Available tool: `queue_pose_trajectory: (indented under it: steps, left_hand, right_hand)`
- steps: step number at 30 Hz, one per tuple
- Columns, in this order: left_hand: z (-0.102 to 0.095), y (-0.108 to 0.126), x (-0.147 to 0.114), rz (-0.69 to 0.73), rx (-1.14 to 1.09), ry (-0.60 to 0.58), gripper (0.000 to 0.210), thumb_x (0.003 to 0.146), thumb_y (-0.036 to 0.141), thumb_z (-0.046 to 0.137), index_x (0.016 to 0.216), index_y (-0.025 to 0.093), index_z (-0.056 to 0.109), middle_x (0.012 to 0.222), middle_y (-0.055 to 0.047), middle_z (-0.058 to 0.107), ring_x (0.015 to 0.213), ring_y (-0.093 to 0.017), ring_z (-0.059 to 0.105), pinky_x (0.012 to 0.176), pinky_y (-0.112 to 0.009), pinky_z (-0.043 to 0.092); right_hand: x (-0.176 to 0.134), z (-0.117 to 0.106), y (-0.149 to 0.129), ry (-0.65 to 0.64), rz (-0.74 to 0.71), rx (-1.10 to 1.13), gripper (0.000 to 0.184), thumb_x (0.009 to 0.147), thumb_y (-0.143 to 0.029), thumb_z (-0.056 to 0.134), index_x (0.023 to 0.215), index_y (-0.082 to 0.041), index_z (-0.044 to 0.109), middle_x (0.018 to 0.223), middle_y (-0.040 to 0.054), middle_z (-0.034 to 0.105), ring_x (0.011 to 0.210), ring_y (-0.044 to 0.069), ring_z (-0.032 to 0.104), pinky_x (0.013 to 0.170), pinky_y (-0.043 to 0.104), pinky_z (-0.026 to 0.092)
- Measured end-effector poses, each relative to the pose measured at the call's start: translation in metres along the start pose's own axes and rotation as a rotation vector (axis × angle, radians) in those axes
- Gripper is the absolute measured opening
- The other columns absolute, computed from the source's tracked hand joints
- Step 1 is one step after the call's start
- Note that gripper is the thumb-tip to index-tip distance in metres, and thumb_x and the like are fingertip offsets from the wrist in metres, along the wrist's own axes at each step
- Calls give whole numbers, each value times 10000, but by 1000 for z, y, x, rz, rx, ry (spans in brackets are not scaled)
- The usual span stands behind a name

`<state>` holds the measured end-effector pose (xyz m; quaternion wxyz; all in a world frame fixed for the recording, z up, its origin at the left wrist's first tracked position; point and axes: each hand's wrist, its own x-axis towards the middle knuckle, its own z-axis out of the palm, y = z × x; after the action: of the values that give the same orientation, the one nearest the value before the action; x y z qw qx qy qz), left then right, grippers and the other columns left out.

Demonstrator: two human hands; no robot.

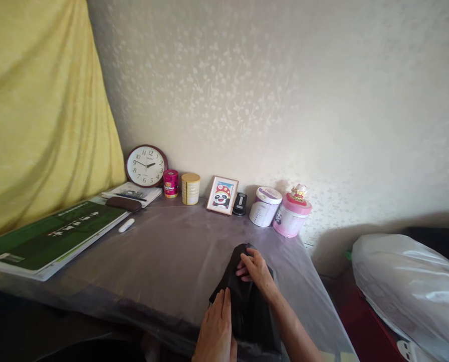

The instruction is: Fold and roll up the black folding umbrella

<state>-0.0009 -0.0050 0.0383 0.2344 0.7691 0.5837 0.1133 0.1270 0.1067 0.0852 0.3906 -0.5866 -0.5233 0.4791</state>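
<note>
A black folded piece of thin, slightly shiny fabric lies at the front right of the table; I cannot tell exactly what it is. My left hand rests along its left edge, fingers straight and side by side. Over its upper part lies my right hand, with the fingers loosely bent and somewhat apart, touching the surface. Neither hand appears to grip it. The near end of the fabric reaches the table's front edge, partly hidden by my right forearm.
Along the wall stand a clock, a pink tin, a yellow-lidded can, a framed panda picture, a black stapler-like object and two tubs. A large green book lies left; a plastic-covered bundle sits right.
</note>
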Motion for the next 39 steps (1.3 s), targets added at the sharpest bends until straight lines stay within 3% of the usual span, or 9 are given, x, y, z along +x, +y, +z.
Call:
queue_pose_trajectory:
  steps: [6, 11, 14, 16, 20, 24, 32, 39]
  left_hand:
    - [-6, 8, -7, -37, 29, 16, 778, 656, 93, 400, 1380, 19, 125, 1475, -150, 178, 1348, -230, 217, 1100, -366, 234]
    - [-10, 9, -11, -32, 31, 11, 759, 672, 94, 393, 1378, 7, 129, 1473, -161, 184, 1347, -239, 218, 1104, -384, 226]
    - [-8, 8, -11, -31, 17, 27, 748, 666, 78, 387, 1373, 0, 155, 1465, -170, 206, 1343, -241, 229, 1103, -391, 233]
    - [-6, 7, -10, -21, 5, 36, 744, 667, 68, 383, 1373, -1, 158, 1462, -178, 213, 1340, -245, 237, 1098, -406, 244]
    - [-4, 6, -9, 16, -4, 85, 761, 647, 59, 391, 1371, -3, 162, 1454, -190, 230, 1335, -253, 246, 1085, -422, 270]
    - [-5, 5, -8, 20, -16, 95, 735, 635, 64, 397, 1346, -17, 230, 1430, -203, 283, 1327, -256, 268, 1084, -410, 277]
    - [6, 1, -6, 12, -1, 169, 715, 640, 80, 397, 1335, -3, 253, 1408, -202, 325, 1306, -237, 315, 1068, -375, 303]
    - [15, -3, -6, 40, -48, 257, 682, 642, 81, 399, 1316, 33, 307, 1379, -191, 377, 1266, -260, 372, 1033, -416, 346]
  right_hand:
    - [-18, -16, 5, -194, -158, -116, 368, 791, -305, 456, 1143, -201, 429, 769, -33, 545, 571, 86, 572, 470, 203, 488]
    - [-27, -20, 1, -350, -455, -376, 455, 782, -177, 428, 1229, -260, 448, 793, -36, 492, 570, 65, 506, 536, 201, 459]
    - [-29, -18, -8, -375, -694, -601, 406, 755, -96, 432, 1108, -247, 565, 787, -17, 520, 634, 88, 489, 603, 215, 437]
    - [-28, -17, -13, -366, -776, -663, 317, 756, -78, 449, 978, -230, 616, 782, -8, 537, 649, 97, 488, 615, 221, 425]
    - [-24, -16, -20, -350, -792, -587, 171, 846, -152, 461, 884, -214, 615, 808, 10, 566, 683, 103, 524, 633, 222, 433]
    - [-16, -9, -17, -319, -825, -515, 182, 896, -234, 438, 901, -219, 619, 825, 19, 579, 717, 111, 549, 659, 227, 447]
    - [-10, 11, 3, -287, -804, -544, 174, 889, -232, 458, 871, -212, 630, 853, 20, 599, 799, 120, 573, 741, 239, 458]
    - [-35, -1, -10, -258, -710, -597, 184, 879, -235, 461, 1004, -220, 595, 929, 22, 640, 860, 136, 591, 788, 256, 454]
